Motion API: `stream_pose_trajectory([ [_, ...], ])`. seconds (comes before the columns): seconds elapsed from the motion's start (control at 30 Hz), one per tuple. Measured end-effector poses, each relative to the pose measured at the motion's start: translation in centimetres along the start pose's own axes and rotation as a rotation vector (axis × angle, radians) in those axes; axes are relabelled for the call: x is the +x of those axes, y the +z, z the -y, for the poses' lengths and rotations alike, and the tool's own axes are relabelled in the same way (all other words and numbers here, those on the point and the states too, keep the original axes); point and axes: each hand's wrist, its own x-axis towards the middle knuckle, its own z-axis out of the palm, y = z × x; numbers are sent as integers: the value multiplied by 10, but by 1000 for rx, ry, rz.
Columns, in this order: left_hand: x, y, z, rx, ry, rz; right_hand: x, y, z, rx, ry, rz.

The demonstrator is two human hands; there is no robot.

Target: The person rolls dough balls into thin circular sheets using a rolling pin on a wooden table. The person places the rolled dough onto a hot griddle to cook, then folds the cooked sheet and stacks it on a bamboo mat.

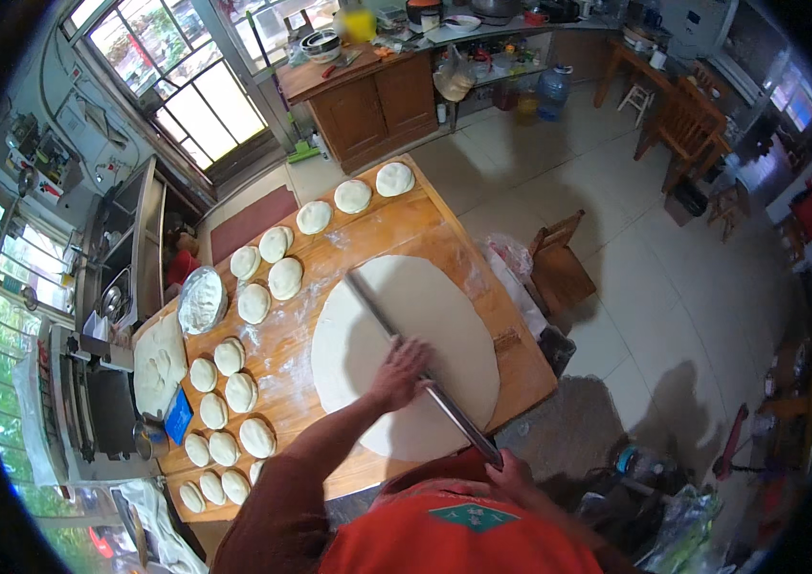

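A large round sheet of dough point(348, 344) lies flat on the wooden table point(377, 237). Across it, on a diagonal, runs a long rolling pin point(452, 410) with a metallic sheen. My left hand point(403, 373) is over the pin's middle, fingers curled on it and slightly blurred. Close to my apron, my right hand point(511, 473) grips the near end of the pin. Several round dough pieces point(241, 392) sit in rows along the table's left side, and more, such as a dough piece point(395, 179), line the far edge.
On the left stand a metal bowl of flour point(203, 300), a slab of dough point(160, 359), a blue scraper point(178, 417) and a metal cup point(149, 439). A wooden chair point(562, 273) is beside the table's right edge. A wooden cabinet point(380, 107) stands beyond.
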Motion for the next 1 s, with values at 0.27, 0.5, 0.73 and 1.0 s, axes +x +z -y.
stream_pose_trajectory([
  [0.27,248,25,-97,-238,249,-118,37,-113,-63,1,103,-124],
  [0.5,201,10,-71,-392,97,-233,38,-77,-58,-13,74,129],
  [0.73,-34,-33,-20,47,-319,-59,32,-19,-17,8,-133,521],
  [1.0,-199,-7,-5,-158,-657,-252,-33,68,7,48,-175,23],
])
